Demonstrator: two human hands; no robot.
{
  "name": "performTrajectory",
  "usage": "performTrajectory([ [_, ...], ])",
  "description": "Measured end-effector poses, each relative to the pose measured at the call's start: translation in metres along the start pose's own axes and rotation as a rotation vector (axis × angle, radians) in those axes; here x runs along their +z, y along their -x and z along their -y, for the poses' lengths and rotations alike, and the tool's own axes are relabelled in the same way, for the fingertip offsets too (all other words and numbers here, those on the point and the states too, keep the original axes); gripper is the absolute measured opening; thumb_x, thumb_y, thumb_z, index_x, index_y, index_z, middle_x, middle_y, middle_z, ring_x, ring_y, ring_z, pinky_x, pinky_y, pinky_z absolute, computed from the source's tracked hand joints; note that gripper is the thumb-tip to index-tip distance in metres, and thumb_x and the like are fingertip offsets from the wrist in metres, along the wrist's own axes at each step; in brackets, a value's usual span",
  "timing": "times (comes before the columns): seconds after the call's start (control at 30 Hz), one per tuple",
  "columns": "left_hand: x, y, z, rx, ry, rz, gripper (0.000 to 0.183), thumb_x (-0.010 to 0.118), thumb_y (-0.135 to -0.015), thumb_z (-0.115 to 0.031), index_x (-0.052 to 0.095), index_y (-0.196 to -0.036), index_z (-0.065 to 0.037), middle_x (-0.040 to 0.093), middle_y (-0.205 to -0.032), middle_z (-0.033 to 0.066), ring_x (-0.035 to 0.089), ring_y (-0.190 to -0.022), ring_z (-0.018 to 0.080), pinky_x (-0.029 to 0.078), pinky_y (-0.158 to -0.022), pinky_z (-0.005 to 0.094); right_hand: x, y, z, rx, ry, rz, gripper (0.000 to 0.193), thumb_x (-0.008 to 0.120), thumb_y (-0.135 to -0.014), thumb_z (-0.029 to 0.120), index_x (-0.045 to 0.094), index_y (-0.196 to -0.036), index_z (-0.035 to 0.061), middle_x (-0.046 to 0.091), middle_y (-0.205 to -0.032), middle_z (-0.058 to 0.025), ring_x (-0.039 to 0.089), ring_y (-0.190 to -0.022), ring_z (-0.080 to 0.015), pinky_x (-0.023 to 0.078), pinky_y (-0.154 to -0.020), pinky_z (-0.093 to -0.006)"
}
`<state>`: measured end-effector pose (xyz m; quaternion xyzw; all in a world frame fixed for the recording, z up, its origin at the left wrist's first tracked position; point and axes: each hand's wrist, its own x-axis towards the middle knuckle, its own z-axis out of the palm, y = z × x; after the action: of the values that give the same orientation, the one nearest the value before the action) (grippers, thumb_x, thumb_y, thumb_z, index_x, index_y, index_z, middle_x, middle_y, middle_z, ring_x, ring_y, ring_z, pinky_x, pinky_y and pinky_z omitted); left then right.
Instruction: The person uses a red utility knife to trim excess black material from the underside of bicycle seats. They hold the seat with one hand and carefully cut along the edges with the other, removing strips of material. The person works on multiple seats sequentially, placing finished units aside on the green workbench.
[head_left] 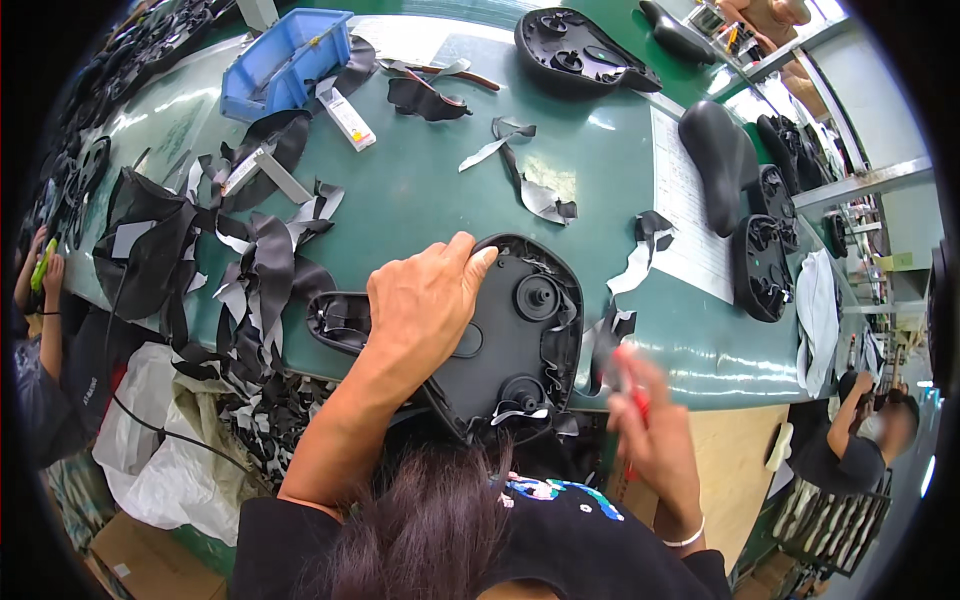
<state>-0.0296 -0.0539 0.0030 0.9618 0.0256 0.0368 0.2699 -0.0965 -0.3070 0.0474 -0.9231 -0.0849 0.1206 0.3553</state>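
1. Bicycle saddle (490, 350), black and underside up, lies under the fingers of the left hand (422, 297) at the near edge of the green table (415, 190), its narrow nose (335, 320) to their left, its wide rear to their right.
2. The left fingers bend over the far rim and hold the saddle, thumb along that edge; where their tips end is hidden.
3. Right of the wide rear, the right hand (652, 430) has its fingers wrapped around a red-handled tool (640, 398); blur hides its tip.
4. The base right of the left fingers looks like moulded plastic: probably stiff, light, hardly fragile, perhaps slippery on its smooth face.
5. Nearer the right fingers, the wrinkled cover edge (556, 350) seems soft and would likely give under a pinch.
6. Best hold, I judge: the firm rim under the left fingers, or the round mounts (538, 297) to their right.
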Motion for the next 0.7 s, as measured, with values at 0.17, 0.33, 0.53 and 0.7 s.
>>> performTrajectory([
  [0.17, 0.003, -0.001, -0.006, 0.027, 0.000, 0.023, 0.040, 0.044, -0.097, -0.044, 0.059, -0.091, -0.007, 0.064, -0.073, 0.0121, 0.062, -0.066, 0.0357, 0.044, -0.056, 0.0459, 0.028, -0.078, 0.005, -0.369, -0.097, -0.196, 0.070, 0.067, -0.080, -0.001, 0.035, -0.142, 0.0097, 0.062, -0.119, -0.0199, 0.067, -0.095, -0.0320, 0.053, -0.080, -0.0389],
  [0.33, 0.000, -0.005, 0.006, -0.134, -0.049, -0.118, 0.043, 0.041, -0.097, -0.047, 0.060, -0.098, -0.009, 0.064, -0.072, 0.0149, 0.062, -0.068, 0.0397, 0.046, -0.059, 0.0473, -0.005, -0.091, 0.010, -0.065, -0.783, 0.015, 0.052, 0.065, -0.081, 0.003, 0.045, -0.129, -0.0004, 0.058, -0.084, -0.0039, 0.052, -0.059, -0.0072, 0.043, -0.051, -0.0210],
  [0.53, -0.003, -0.025, -0.017, 0.335, 0.053, -0.306, 0.029, 0.067, -0.081, -0.028, 0.062, -0.105, -0.013, 0.061, -0.106, 0.0067, 0.054, -0.110, 0.0258, 0.036, -0.092, 0.0456, 0.009, -0.107, 0.000, -0.096, -0.829, -0.162, 0.056, 0.069, -0.080, 0.006, 0.044, -0.129, 0.0003, 0.058, -0.085, -0.0031, 0.053, -0.069, -0.0071, 0.045, -0.060, -0.0208],
  [0.7, 0.024, -0.041, -0.024, 0.580, 0.033, -0.086, 0.009, 0.068, -0.079, -0.017, 0.067, -0.084, -0.010, 0.058, -0.107, 0.0007, 0.048, -0.117, 0.0233, 0.020, -0.103, 0.0513, 0.004, -0.105, 0.007, -0.251, -0.342, -0.195, 0.060, 0.070, -0.083, 0.010, 0.041, -0.136, 0.0056, 0.064, -0.087, -0.0079, 0.062, -0.075, -0.0161, 0.051, -0.069, -0.0290],
])
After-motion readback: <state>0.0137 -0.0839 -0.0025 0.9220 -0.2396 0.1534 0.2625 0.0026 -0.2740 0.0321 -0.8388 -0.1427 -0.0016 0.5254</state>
